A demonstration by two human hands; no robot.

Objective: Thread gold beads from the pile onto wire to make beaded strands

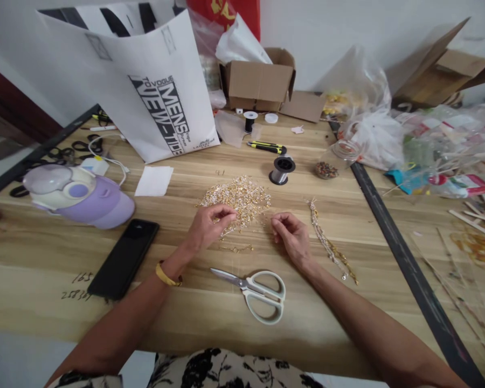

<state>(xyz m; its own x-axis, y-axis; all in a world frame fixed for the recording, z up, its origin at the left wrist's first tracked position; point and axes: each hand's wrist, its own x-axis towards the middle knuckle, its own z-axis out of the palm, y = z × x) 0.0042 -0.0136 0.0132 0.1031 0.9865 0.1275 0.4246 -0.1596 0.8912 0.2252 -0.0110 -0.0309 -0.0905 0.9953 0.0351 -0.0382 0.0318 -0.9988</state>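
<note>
My left hand (pixel 212 223) is pinched closed at the front of a loose pile of small gold and clear beads (pixel 242 196); whatever lies between its fingertips is too small to name. To the right of the pile, my right hand (pixel 291 234) is also closed in a pinch, its contents equally hard to make out. A short gold chain (pixel 236 248) lies just below the left fingertips. Scissors with white handles (pixel 262 291) rest in front of both hands, blades pointing left. Beside my right wrist lie silver and gold chain strands (pixel 329 242).
A black phone (pixel 124 258) and purple bottle (pixel 81 194) sit left, near white paper (pixel 154 180). Behind the beads are a wire spool (pixel 282 170), a yellow cutter (pixel 267 146) and a tipped jar (pixel 341 153). A paper bag (pixel 145 91) and cardboard box (pixel 258 81) stand behind.
</note>
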